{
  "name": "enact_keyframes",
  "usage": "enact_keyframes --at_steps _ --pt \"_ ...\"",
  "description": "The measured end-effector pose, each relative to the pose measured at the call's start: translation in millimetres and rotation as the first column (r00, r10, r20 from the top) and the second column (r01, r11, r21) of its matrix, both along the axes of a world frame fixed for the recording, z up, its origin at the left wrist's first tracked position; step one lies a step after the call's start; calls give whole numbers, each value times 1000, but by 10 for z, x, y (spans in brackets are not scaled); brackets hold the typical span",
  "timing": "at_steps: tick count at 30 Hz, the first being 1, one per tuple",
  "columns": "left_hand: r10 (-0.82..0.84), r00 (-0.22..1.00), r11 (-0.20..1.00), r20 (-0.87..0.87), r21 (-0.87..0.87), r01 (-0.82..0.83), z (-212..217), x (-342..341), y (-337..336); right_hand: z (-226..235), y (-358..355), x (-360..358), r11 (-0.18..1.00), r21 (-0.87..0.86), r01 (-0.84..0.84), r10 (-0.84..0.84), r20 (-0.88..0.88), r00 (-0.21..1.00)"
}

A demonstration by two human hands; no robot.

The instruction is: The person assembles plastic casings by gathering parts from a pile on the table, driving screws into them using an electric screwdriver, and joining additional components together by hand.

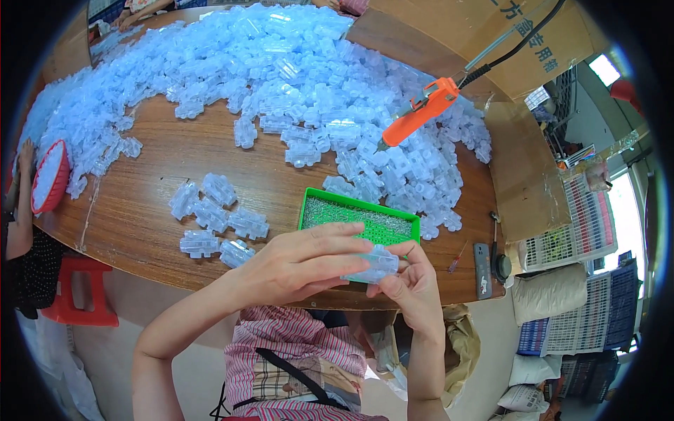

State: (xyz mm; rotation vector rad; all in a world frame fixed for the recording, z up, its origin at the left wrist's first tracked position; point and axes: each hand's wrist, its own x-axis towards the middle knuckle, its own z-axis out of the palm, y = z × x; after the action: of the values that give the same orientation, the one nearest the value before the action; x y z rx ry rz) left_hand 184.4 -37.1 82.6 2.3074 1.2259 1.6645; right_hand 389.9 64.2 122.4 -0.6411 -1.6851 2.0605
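- Clock centred on the held piece; 12 points away from the body.
- Piece [381, 265]: clear plastic, held above the table's near edge.
- Right hand [415, 286]: thumb and forefinger closed on the piece's right end.
- Left hand [298, 263]: fingers long, slightly bent, tips at the piece's left end; thumb hidden, firmness of grip cannot be told.
- Writing: large dark characters on the carton [523, 38] at 1; print on a sack [525, 398] between 4 and 5, too small to make out; pale mark on a dark slab [482, 270] at 3.
- Tray [416, 230]: green, just beyond the hands toward 12, small metal bits inside.
- Six loose pieces [210, 215], between 9 and 10, left of the tray.
- Pile [281, 91] of clear pieces, sweeping from 10 to past 1; orange driver [425, 112] hangs over it, past 12.
- Table [154, 161]: bare wood around 10, between pile and loose pieces; narrower strip near 2, right of the tray. Near edge curves below the hands.
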Motion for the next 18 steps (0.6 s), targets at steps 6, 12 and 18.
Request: enact_keyframes --at_steps 6,12,18 --pt "2 979 957 202 -286 57 6 87 -139 -67 6 26 994 -110 -18 40 209 977" --pt "78 959 893 271 -446 53 20 77 -201 -30 68 -88 961 266 79 -183 394 901" --pt "198 768 783 609 -570 251 -182 253 -252 -3 698 -343 693 518 502 -528 -110 842"
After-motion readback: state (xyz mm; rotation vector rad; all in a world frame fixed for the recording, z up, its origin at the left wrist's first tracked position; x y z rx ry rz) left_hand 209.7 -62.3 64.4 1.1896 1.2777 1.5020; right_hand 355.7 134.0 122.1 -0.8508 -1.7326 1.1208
